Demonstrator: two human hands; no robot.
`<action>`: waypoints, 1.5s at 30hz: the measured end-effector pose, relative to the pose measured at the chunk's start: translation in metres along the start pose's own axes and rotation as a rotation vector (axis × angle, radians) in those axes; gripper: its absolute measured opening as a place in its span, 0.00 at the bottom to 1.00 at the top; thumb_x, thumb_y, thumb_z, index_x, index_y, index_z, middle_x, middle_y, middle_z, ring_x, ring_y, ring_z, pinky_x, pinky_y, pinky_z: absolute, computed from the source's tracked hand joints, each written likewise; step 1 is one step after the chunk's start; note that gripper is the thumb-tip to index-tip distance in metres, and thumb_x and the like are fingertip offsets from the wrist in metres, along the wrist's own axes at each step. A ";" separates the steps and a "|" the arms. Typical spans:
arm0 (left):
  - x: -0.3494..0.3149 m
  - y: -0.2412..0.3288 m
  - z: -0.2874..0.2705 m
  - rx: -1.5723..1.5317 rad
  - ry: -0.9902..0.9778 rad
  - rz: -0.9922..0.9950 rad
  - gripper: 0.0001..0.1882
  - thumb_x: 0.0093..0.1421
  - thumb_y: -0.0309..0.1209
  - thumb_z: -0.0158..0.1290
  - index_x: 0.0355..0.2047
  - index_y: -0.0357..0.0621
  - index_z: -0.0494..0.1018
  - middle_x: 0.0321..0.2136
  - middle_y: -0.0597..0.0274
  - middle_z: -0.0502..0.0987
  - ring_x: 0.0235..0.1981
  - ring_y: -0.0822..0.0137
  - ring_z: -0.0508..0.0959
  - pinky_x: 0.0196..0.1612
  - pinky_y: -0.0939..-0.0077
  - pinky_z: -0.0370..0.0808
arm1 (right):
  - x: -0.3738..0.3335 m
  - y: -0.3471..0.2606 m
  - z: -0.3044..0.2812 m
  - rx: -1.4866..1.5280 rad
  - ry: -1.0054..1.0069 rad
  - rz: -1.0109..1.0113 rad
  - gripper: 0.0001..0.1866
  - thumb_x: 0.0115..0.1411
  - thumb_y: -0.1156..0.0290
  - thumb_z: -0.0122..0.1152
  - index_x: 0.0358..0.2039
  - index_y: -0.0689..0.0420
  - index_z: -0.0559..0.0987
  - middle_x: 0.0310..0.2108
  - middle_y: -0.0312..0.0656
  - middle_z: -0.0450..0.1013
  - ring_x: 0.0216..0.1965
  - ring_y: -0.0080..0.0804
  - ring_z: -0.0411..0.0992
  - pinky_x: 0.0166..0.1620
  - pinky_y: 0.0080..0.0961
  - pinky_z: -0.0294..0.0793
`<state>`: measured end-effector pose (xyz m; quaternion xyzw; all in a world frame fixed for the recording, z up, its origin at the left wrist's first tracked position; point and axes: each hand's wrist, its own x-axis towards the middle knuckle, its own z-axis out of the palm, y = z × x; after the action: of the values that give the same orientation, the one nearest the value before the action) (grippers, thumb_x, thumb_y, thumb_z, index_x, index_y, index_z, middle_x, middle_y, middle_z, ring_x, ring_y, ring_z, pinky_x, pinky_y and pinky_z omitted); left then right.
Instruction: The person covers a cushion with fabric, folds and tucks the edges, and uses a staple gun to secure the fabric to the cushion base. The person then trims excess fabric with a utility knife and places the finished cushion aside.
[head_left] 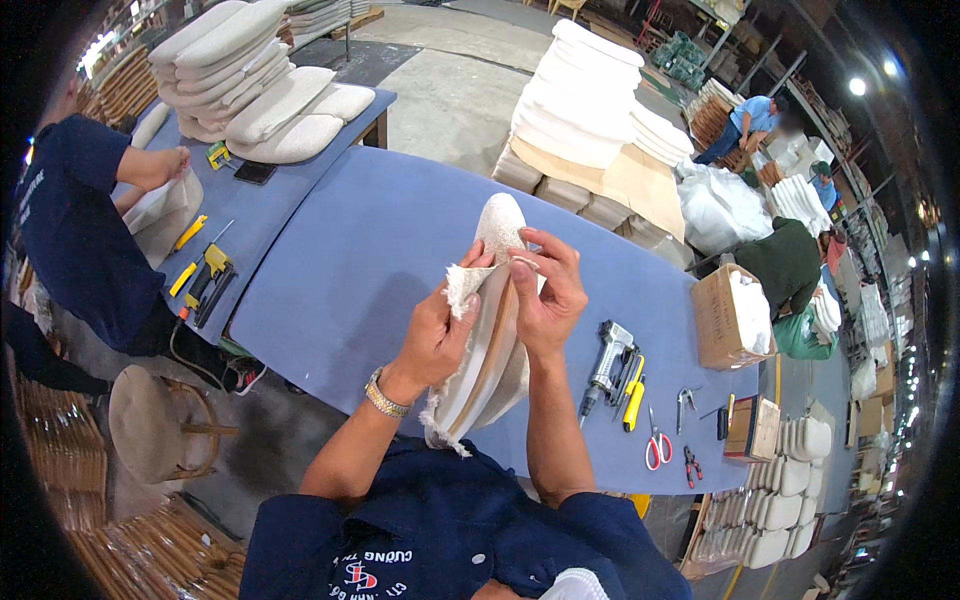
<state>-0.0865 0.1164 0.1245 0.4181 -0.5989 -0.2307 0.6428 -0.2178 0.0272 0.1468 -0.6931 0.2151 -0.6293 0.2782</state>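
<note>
An upholstered pad [500,218] in off-white textured fabric stands on edge in front of me, its near end by my shirt. Along its side run a white foam layer and a brown board edge [497,345]. My left hand [438,325], with a watch on the wrist, is closed on a loose, frayed flap of the fabric [462,290]. On the other side of the edge, my right hand [550,295] pinches the fabric near the pad's far end. A grey staple gun [610,358] and a yellow utility knife [633,404] lie right of my right forearm.
Red-handled scissors [658,448], small pliers [693,466] and a cardboard box [728,315] are on the blue table [360,230]. At the left table, a co-worker [85,220] handles fabric near a yellow staple gun [212,275]. Padded pieces [215,65] are stacked there. A stool [150,425] stands below.
</note>
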 end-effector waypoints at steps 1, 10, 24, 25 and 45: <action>-0.001 -0.001 0.000 -0.018 0.006 -0.024 0.24 0.72 0.29 0.46 0.66 0.34 0.64 0.69 0.44 0.62 0.70 0.55 0.64 0.69 0.63 0.62 | 0.000 0.000 -0.001 0.017 0.009 0.031 0.07 0.60 0.75 0.68 0.39 0.59 0.86 0.47 0.44 0.80 0.48 0.34 0.73 0.53 0.31 0.71; -0.007 -0.041 0.012 -0.289 0.020 -0.127 0.25 0.76 0.36 0.42 0.67 0.33 0.64 0.70 0.51 0.62 0.70 0.62 0.61 0.71 0.67 0.56 | -0.007 0.018 0.014 0.231 0.210 0.236 0.10 0.68 0.69 0.62 0.37 0.63 0.85 0.48 0.46 0.80 0.47 0.31 0.75 0.51 0.28 0.74; 0.050 -0.085 0.041 -0.359 0.044 -0.692 0.30 0.76 0.47 0.41 0.66 0.33 0.64 0.63 0.53 0.71 0.61 0.66 0.70 0.64 0.70 0.65 | 0.027 0.135 0.014 0.020 0.170 0.496 0.12 0.68 0.68 0.61 0.35 0.65 0.83 0.31 0.38 0.80 0.34 0.20 0.72 0.39 0.23 0.73; 0.042 -0.105 0.050 -0.375 0.077 -0.774 0.31 0.76 0.47 0.41 0.66 0.33 0.64 0.63 0.53 0.70 0.62 0.66 0.69 0.65 0.70 0.64 | 0.006 0.162 0.012 -0.035 0.189 0.521 0.12 0.68 0.68 0.61 0.34 0.65 0.83 0.30 0.37 0.80 0.33 0.20 0.72 0.38 0.22 0.72; 0.024 -0.189 0.098 0.216 0.337 -0.643 0.25 0.74 0.44 0.41 0.56 0.37 0.74 0.57 0.41 0.75 0.64 0.45 0.70 0.61 0.51 0.68 | -0.031 0.231 0.031 0.274 0.237 0.889 0.17 0.75 0.60 0.48 0.42 0.62 0.76 0.60 0.51 0.71 0.53 0.38 0.73 0.54 0.40 0.78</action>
<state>-0.1382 -0.0313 -0.0225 0.6822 -0.3440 -0.2841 0.5792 -0.1787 -0.1226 -0.0299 -0.4145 0.4360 -0.5463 0.5827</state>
